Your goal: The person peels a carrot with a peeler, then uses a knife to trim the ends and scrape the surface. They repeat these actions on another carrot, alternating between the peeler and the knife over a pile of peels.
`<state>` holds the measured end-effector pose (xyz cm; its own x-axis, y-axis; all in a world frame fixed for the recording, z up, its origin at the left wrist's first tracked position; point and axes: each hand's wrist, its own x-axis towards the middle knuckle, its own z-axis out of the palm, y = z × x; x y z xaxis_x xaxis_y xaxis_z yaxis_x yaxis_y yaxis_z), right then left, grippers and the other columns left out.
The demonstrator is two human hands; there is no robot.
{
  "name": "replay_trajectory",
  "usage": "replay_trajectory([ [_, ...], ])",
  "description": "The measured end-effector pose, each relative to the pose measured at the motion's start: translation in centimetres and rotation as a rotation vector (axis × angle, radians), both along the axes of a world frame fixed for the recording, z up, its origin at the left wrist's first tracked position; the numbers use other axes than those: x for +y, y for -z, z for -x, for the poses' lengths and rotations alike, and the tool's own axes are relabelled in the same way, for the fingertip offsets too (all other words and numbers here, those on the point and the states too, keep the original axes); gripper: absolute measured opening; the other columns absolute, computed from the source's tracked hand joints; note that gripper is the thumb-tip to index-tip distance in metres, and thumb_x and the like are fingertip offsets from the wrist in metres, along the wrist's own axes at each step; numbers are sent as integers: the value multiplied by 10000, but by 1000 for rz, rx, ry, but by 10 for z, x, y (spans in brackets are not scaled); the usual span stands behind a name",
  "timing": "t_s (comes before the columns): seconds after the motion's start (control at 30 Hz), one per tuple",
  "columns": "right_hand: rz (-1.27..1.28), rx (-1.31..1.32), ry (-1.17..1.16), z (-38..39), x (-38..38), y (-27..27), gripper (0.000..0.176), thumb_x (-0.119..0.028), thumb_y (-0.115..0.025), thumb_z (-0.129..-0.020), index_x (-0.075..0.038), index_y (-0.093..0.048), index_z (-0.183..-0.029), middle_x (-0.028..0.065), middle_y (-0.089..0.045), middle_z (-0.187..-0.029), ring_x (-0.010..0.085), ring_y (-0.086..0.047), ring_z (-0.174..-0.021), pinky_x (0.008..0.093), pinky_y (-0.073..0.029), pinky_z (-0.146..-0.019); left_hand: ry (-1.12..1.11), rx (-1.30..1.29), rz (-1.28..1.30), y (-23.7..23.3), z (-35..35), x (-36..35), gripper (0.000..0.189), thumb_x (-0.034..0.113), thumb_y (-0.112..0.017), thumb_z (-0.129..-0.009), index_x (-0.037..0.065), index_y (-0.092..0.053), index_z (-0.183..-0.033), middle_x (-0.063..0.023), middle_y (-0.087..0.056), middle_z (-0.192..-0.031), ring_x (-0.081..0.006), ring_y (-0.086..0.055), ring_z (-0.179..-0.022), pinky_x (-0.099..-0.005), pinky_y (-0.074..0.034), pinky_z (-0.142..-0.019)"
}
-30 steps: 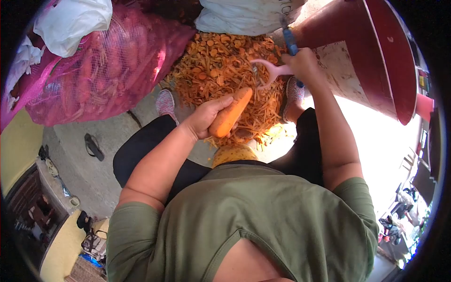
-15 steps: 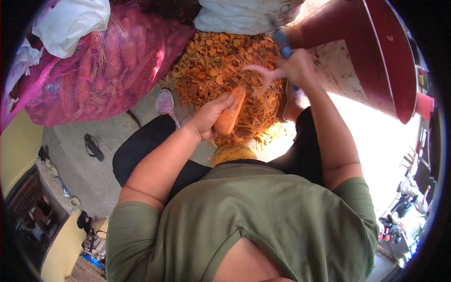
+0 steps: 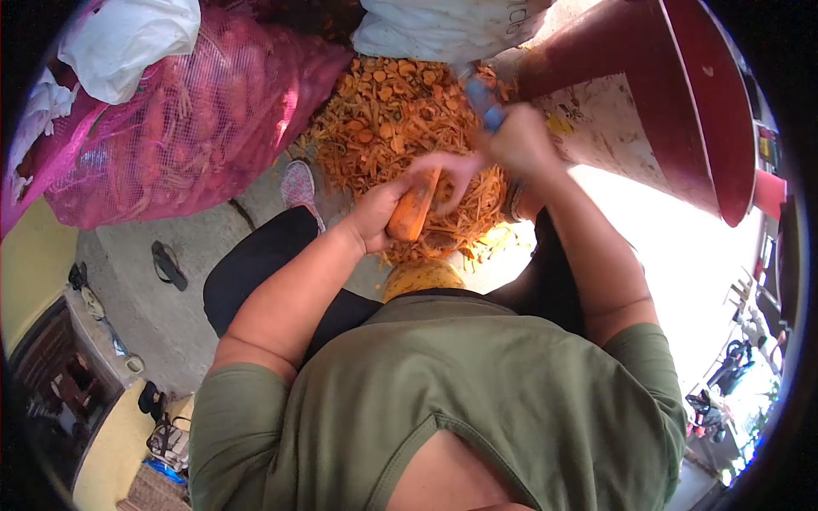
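Note:
My left hand [image 3: 379, 215] is wrapped round a large orange carrot [image 3: 412, 209], which it holds tilted above a pile of peelings. Blurred by motion, my right hand [image 3: 518, 140] grips a tool to the right of the carrot. The pink forked head of this peeler [image 3: 456, 170] lies against the upper part of the carrot, and a blue part [image 3: 482, 100] sticks out beyond my fist. Orange peelings and cut carrot ends [image 3: 375, 119] are heaped on the floor beneath both hands.
At the left a pink mesh sack [image 3: 196, 119] bulges with carrots. A white sack [image 3: 443, 30] stands beyond the heap. To the right a large dark red tub [image 3: 724, 111] lies tilted. One dark slipper [image 3: 169, 266] is on the concrete floor [image 3: 128, 298].
My right hand has moved down and left, bringing the pink peeler head onto the carrot. My left hand keeps hold of the carrot, which has shifted slightly.

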<state>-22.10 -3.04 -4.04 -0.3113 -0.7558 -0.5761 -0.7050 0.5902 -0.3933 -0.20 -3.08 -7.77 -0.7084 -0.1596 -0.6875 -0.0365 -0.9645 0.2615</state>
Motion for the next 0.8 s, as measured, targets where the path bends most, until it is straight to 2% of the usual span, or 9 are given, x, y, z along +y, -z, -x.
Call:
replay_trajectory([
  [0.07,-39,-92,-136,-35,16,-13,383,-332,-714,-611,29,-630,-709,217,-609,-744,295,-622,-724,370,-491,-663,-35,-10,-1,-5,4,2,374,363,-401,-907,82,-456,-1148,-36,-556,-918,-131,-578,-767,-265,-503,-631],
  [0.2,-19,94,-140,-5,7,23,351,-323,-705,-623,8,-642,-722,204,-616,-742,302,-623,-699,378,-493,-650,54,35,-11,5,-2,3,399,389,-405,-900,87,-447,-1157,-41,-544,-911,-142,-575,-752,-296,-511,-603],
  [0.23,-9,90,39,10,-2,15,371,-335,-710,-617,19,-637,-699,206,-614,-719,287,-627,-674,375,-492,-619,103,58,1,8,-5,2,402,392,-403,-900,89,-444,-1160,-43,-541,-912,-144,-574,-749,-303,-512,-597],
  [0.27,40,243,44,28,-9,15,394,-347,-716,-618,33,-628,-673,211,-604,-671,274,-627,-642,366,-486,-588,92,44,41,6,-5,2,396,391,-400,-902,92,-443,-1158,-45,-539,-914,-141,-573,-751,-302,-511,-596],
  [0.43,-25,-95,105,-3,0,-11,362,-321,-718,-633,28,-630,-670,190,-604,-645,264,-625,-626,356,-502,-606,76,51,48,9,-5,-2,374,371,-383,-913,96,-431,-1161,-47,-530,-912,-123,-563,-760,-289,-506,-605],
  [0.53,-21,-47,-241,-40,20,-14,333,-318,-686,-650,0,-639,-736,191,-619,-718,309,-623,-724,392,-486,-686,-52,38,-35,6,4,7,354,352,-371,-921,93,-439,-1152,-46,-531,-905,-117,-561,-750,-281,-502,-616],
  [0.57,-36,-29,-217,-36,18,-13,341,-324,-686,-646,3,-638,-730,192,-618,-715,302,-625,-716,384,-489,-673,-60,-70,-11,4,6,7,375,368,-336,-921,59,-461,-1094,-64,-572,-864,-157,-591,-654,-290,-510,-499],
  [0.73,47,224,81,31,-11,15,348,-316,-683,-657,28,-625,-662,179,-608,-644,263,-626,-606,355,-497,-572,35,-18,25,9,-4,5,372,381,-392,-903,54,-493,-1048,-64,-574,-839,-164,-596,-655,-305,-512,-488],
  [0.8,51,105,69,27,-9,8,343,-305,-686,-656,31,-622,-651,171,-602,-617,260,-622,-586,357,-498,-568,67,-31,22,10,-6,4,370,384,-410,-897,56,-500,-1042,-66,-575,-855,-162,-596,-672,-306,-514,-498],
])
